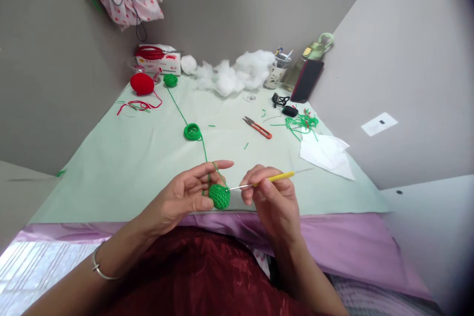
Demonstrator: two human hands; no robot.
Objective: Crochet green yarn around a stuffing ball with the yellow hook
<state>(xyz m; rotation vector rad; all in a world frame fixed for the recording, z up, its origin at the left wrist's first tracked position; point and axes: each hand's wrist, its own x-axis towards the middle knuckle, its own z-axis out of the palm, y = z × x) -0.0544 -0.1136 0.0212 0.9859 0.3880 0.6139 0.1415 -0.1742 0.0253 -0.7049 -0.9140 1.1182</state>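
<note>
My left hand (188,192) pinches a small round green crochet piece (219,196) between thumb and fingers, index finger stretched out with the green yarn strand (203,150) running over it. My right hand (268,197) grips a crochet hook with a yellow handle (276,177); its metal tip touches the edge of the green piece. The strand leads back to a small green crocheted ring (192,132) and on to a green yarn ball (170,80) at the far side of the table.
On the pale green table (122,168) lie orange-handled snips (257,127), green yarn scraps (301,122), white paper (326,154), a red yarn ball (141,84), white stuffing (237,73), a pen cup (277,71), a bottle (313,54) and a dark phone (306,80).
</note>
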